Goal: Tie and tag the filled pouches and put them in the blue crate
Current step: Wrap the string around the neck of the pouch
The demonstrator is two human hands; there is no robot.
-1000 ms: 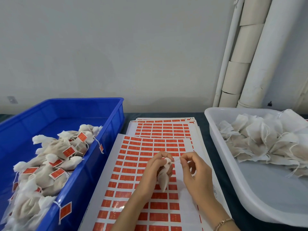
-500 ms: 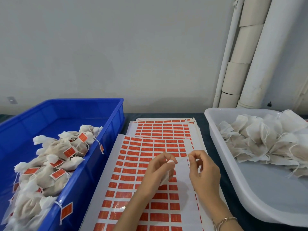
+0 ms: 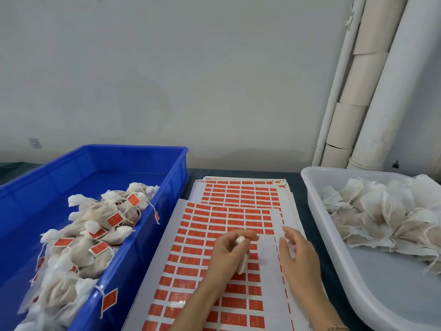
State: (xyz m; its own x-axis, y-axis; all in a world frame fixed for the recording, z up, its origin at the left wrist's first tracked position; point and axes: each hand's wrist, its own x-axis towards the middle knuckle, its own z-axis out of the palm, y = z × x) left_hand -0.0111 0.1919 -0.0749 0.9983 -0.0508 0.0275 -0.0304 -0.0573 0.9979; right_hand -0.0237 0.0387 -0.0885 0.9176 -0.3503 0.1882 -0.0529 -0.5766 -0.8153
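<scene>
My left hand [image 3: 229,254] grips a small filled white pouch [image 3: 243,265] by its neck, over the sheets of orange labels [image 3: 224,218] in the middle. The pouch's gathered top pokes out above my fingers. My right hand [image 3: 298,254] hovers just to the right of it, blurred, fingers loosely spread; no string shows between the hands. The blue crate [image 3: 171,185] stands on the left with several tied pouches [image 3: 102,213] carrying orange tags. On the right, a white tray [image 3: 315,211] holds several untagged pouches [image 3: 381,211].
More label sheets [image 3: 241,187] lie stacked behind the front one on the dark table [image 3: 298,187]. White pipes [image 3: 358,103] run up the wall at the back right. One tag [image 3: 109,300] hangs over the crate's near rim.
My right hand has drawn away to the right from the pouch and its fingers have loosened. My left hand has kept hold of the pouch and lowered it slightly.
</scene>
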